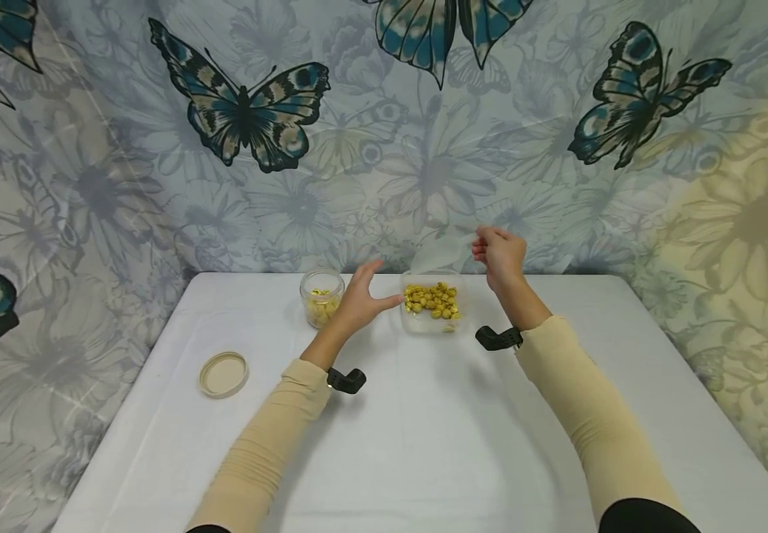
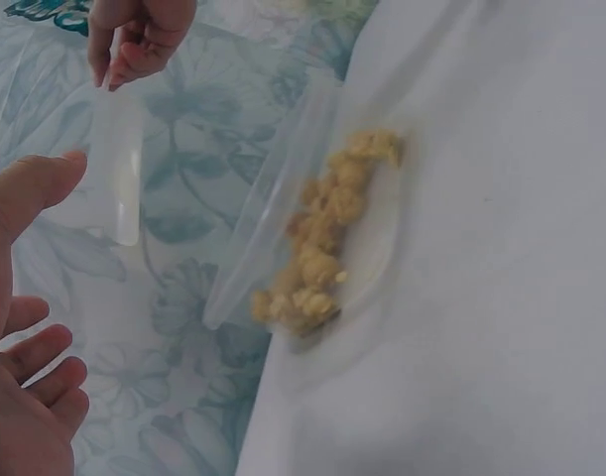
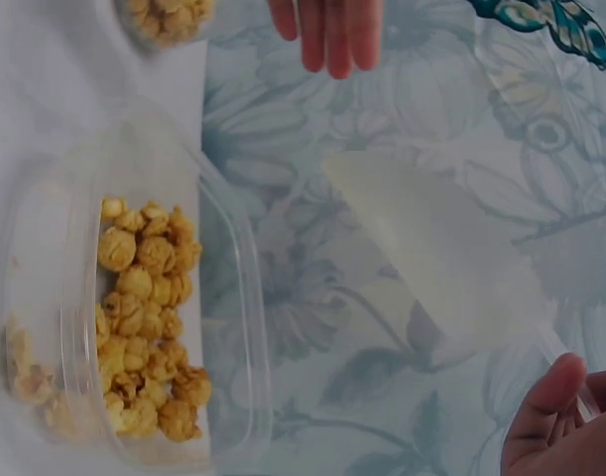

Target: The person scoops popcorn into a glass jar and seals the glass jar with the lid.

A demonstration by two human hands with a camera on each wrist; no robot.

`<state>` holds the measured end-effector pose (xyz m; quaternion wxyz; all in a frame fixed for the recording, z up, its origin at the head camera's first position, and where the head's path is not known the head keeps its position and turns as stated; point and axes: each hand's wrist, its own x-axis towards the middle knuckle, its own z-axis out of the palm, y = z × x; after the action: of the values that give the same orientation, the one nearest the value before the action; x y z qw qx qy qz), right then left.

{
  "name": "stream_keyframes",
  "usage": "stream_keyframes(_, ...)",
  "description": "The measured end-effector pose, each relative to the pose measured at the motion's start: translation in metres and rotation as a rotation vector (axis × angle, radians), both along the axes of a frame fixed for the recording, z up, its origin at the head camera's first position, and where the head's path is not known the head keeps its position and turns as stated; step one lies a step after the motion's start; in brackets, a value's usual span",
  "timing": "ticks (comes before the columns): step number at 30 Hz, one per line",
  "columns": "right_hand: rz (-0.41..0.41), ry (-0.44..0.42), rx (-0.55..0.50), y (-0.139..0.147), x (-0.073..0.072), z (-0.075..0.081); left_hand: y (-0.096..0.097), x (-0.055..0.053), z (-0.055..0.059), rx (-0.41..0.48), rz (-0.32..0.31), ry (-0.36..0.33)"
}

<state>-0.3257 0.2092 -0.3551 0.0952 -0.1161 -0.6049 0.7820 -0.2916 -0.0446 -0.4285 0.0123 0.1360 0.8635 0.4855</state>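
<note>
My right hand (image 1: pixel 500 255) pinches the thin handle of a translucent white scoop (image 3: pixel 431 248), raised behind a clear plastic container (image 1: pixel 417 324). Caramel popcorn (image 1: pixel 432 298) lies in that container, heaped toward its far side, with a few pieces near the front. My left hand (image 1: pixel 357 300) is held between the container and a glass jar (image 1: pixel 318 321), fingers extended and thumb reaching toward the container's left rim. More popcorn (image 3: pixel 169 20) shows inside the jar. In the left wrist view, the left hand (image 2: pixel 35 327) has nothing in its grasp.
A round cream-coloured lid (image 1: pixel 224 375) lies left of the jar on the white-covered table (image 1: pixel 410 444). Behind the table's far edge hangs a butterfly-and-flower patterned backdrop (image 1: pixel 370 200), close to the scoop.
</note>
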Motion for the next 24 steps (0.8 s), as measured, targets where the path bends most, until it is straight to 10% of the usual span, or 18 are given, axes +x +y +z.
stream_keyframes(13, -0.074, -0.011, 0.148, 0.009, -0.003, -0.012, 0.017, -0.004, -0.025, -0.001, -0.036, -0.064)
stream_keyframes(24, -0.105, 0.121, 0.467, 0.011, -0.001, -0.024, 0.031, -0.004, -0.042, -0.015, -0.018, -0.126)
